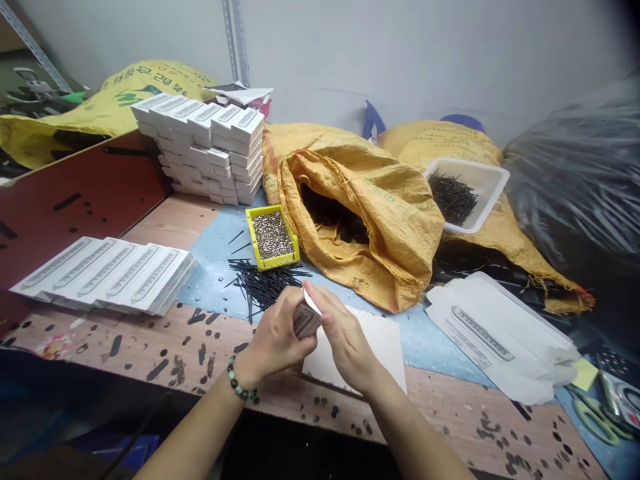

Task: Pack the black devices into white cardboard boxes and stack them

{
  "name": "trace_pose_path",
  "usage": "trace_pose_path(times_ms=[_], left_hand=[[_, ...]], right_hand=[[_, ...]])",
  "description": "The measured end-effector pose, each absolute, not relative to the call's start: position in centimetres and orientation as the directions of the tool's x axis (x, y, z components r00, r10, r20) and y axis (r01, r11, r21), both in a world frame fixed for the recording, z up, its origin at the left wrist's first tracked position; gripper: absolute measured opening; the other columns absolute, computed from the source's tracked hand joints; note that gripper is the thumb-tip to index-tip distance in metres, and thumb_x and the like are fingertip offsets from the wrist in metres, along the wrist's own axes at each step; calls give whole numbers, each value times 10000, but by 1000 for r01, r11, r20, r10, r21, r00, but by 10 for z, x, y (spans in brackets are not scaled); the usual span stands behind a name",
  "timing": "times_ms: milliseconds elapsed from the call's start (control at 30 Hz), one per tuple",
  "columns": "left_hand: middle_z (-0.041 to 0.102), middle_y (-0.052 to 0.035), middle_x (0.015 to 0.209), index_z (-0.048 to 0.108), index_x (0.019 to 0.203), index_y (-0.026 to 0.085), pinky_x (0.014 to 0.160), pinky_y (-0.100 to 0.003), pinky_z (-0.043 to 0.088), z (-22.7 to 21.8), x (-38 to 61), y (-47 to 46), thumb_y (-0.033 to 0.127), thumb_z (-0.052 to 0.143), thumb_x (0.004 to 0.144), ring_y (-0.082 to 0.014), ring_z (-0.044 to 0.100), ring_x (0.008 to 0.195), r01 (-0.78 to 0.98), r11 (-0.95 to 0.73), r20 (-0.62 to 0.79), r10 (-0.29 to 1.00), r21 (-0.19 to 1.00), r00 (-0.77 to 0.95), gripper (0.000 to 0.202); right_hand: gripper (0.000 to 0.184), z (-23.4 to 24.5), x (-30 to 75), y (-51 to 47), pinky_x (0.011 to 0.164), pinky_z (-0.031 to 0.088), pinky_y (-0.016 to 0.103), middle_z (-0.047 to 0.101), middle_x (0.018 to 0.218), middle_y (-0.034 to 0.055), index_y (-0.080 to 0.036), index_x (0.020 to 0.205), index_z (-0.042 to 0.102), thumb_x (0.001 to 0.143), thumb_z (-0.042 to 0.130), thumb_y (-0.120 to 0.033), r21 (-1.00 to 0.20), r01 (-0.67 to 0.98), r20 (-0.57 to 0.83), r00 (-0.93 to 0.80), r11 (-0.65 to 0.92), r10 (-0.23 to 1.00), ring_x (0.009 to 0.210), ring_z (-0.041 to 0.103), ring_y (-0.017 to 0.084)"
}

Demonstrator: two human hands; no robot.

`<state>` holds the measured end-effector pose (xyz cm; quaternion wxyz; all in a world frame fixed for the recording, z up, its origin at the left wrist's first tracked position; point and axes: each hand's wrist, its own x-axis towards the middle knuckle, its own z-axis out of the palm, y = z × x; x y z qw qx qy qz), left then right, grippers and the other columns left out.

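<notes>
A small white cardboard box (308, 321), printed with a long slotted outline, is between my two hands above the table. My left hand (275, 337) is closed around it, with a dark beaded bracelet on the wrist. My right hand (345, 337) presses its straightened fingers together against the raised white flap at the box's end; its thumb is mostly hidden. Below them lies a white cardboard sheet (385, 340). Just beyond are a pile of thin black strips (265, 283) and a yellow bin (297, 257) full of small shiny metal pieces.
Finished-looking boxes lie overlapped in a row (107, 273) at left; a tall box stack (210, 143) stands behind. An open orange woven sack (400, 220) sits centrally. At right are a white tub (493, 193) of dark strips, flat unfolded cartons (500, 333) and scissors (595, 417).
</notes>
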<state>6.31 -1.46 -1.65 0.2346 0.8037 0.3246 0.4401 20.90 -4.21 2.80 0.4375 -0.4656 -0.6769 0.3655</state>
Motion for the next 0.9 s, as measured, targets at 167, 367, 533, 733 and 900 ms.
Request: trace_pose_path(times_ms=[167,367,533,733,900], left_hand=[[488,-109,1104,281,1281,187,801,-387,522,-17,58,-11,35,547,666,-223,528,996,342,-775,671,632,531,388,687],[403,-118,1199,233,1306,225,932,-436,482,-7,53,-12,58,592,669,-245,447,1142,290,-783,706,622,550,339,750],[387,-107,1167,294,1204,249,863,-444,530,7,33,-10,164,632,720,-258,477,1083,381,-611,516,791,694,329,597],[382,-131,1226,364,1304,238,741,-464,568,44,-98,45,362,642,745,-274,555,946,850,43,204,963,524,-175,636],[542,-89,1163,383,1327,206,916,-582,455,56,-206,90,352,553,767,-362,535,1117,879,431,116,881,204,-459,603]], right_hand=[[153,25,207,-38,904,523,332,678,1121,39,-254,1025,630,876,605,-280,-977,87,193,-14,194,981,1107,610,196],[157,22,199,-37,1008,461,405,641,1214,40,-261,998,667,885,581,-194,-924,127,352,-88,361,932,1152,586,207],[363,15,191,-33,1066,397,473,511,1374,76,-284,1252,548,898,552,-209,-801,320,438,-262,506,860,1283,467,230],[415,7,234,-14,965,482,465,500,1357,117,-259,1307,495,907,528,-365,-834,444,317,-100,327,943,1202,535,254],[300,-3,287,25,854,527,397,667,1080,109,-181,1069,628,896,508,-394,-809,559,280,100,179,955,997,643,233]])
